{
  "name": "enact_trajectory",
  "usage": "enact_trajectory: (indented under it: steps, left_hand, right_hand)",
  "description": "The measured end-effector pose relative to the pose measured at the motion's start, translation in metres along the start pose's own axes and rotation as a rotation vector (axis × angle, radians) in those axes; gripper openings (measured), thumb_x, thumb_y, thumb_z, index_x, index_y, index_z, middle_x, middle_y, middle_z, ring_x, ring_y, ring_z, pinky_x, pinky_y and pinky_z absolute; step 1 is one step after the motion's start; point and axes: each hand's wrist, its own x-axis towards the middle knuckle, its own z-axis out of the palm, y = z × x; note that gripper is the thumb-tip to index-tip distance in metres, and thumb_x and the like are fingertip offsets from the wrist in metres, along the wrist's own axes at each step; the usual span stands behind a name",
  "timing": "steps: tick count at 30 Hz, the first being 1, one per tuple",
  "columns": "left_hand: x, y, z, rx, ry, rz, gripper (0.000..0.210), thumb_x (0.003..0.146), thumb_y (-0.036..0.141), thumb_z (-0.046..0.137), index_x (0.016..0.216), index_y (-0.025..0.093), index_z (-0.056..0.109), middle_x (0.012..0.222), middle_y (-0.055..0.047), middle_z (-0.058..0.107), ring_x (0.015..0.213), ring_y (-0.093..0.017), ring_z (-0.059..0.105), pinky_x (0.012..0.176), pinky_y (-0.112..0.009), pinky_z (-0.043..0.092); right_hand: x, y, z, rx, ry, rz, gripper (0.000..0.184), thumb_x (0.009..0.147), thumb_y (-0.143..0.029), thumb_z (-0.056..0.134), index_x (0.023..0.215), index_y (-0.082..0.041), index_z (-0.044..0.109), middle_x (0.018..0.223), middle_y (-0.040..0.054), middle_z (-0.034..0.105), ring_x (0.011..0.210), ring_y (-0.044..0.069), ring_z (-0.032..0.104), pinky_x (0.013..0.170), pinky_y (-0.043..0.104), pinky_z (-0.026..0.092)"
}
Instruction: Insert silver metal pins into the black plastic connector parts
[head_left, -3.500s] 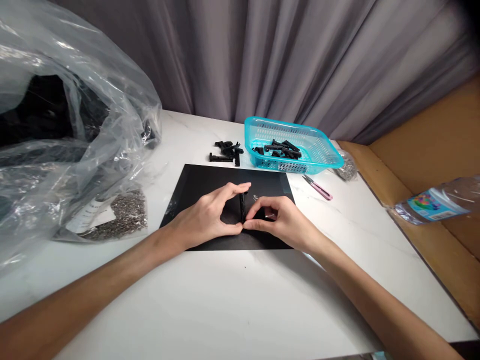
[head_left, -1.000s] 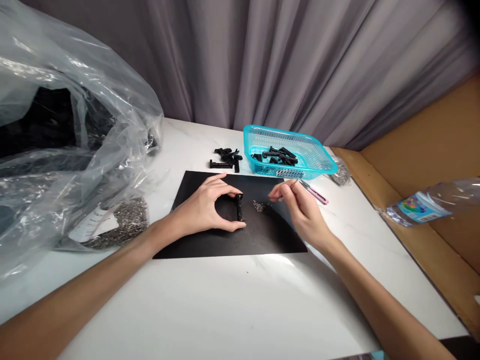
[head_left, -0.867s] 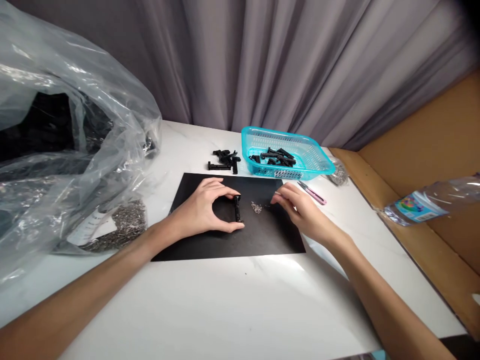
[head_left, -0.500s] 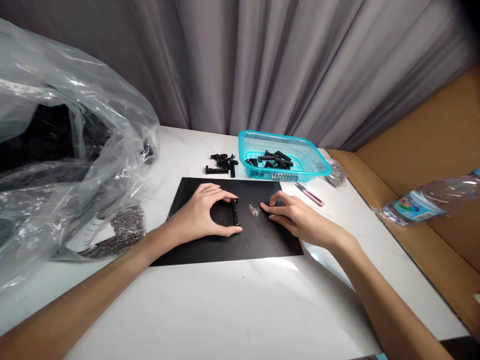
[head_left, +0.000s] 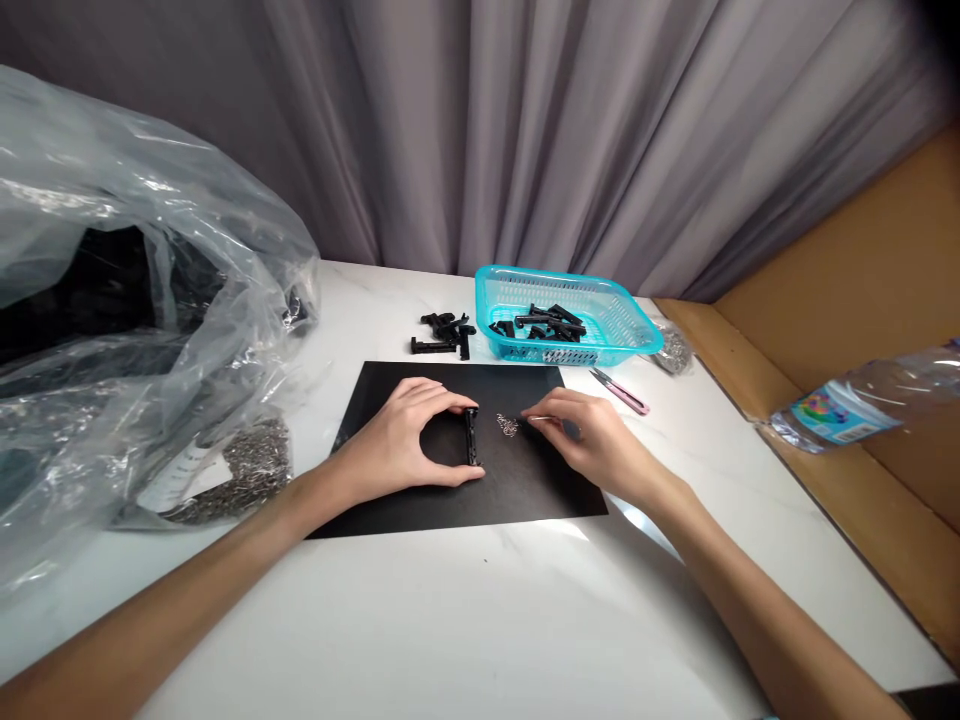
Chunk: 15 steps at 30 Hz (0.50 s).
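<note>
My left hand (head_left: pixel 409 435) grips a slim black plastic part (head_left: pixel 471 437) by its two ends, between thumb and fingers, above a black mat (head_left: pixel 420 510). A small heap of tiny silvery metal pieces (head_left: pixel 507 426) lies on the mat, just right of that part; their exact kind is too small to tell. At the heap's right side, my right hand (head_left: pixel 589 435) is closed in a pinch. What its fingertips hold, if anything, is too small to make out.
Behind the mat stand a turquoise basket (head_left: pixel 491 285) with black parts and a loose pile of black parts (head_left: pixel 442 335). Pink-handled snips (head_left: pixel 621 392) lie at right. Clear plastic bags (head_left: pixel 247 250) crowd the left. A bottle (head_left: pixel 840 410) lies by the cardboard (head_left: pixel 847 280).
My right hand's fingers have drawn together into a pinch beside the heap. My left hand still grips the black part, which is turned slightly.
</note>
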Motion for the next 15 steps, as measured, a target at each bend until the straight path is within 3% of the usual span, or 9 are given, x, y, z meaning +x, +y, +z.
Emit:
enact_trajectory:
  steps: [4, 9, 15]
  left_hand:
    - [-0.003, 0.006, 0.003, -0.013, -0.008, 0.014, 0.065, 0.068, 0.057, 0.085, 0.12, 0.023, 0.068, 0.111, -0.005, 0.073, 0.118, -0.03, 0.06, 0.111, -0.048, 0.043]
    - [-0.005, 0.017, 0.006, -0.028, -0.034, 0.017, 0.062, 0.069, 0.055, 0.085, 0.121, 0.024, 0.068, 0.115, -0.005, 0.073, 0.118, -0.03, 0.059, 0.11, -0.048, 0.044]
    - [-0.006, 0.019, 0.006, -0.021, -0.04, -0.014, 0.064, 0.067, 0.055, 0.085, 0.121, 0.025, 0.069, 0.113, -0.005, 0.073, 0.119, -0.03, 0.057, 0.112, -0.049, 0.043]
  right_hand:
    - [0.0, -0.003, 0.006, 0.095, -0.003, -0.057, 0.025, 0.099, -0.01, 0.053, 0.11, -0.019, 0.074, 0.103, 0.0072, 0.075, 0.089, 0.018, 0.072, 0.08, 0.033, 0.058]
    - [0.0, -0.006, 0.012, 0.179, 0.078, 0.025, 0.015, 0.096, -0.016, 0.066, 0.109, -0.022, 0.071, 0.097, 0.0022, 0.078, 0.085, 0.016, 0.073, 0.075, 0.029, 0.057]
    - [-0.001, -0.011, 0.02, 0.052, 0.112, -0.05, 0.021, 0.098, -0.009, 0.059, 0.098, -0.023, 0.074, 0.094, 0.0031, 0.076, 0.084, 0.018, 0.064, 0.075, 0.032, 0.053]
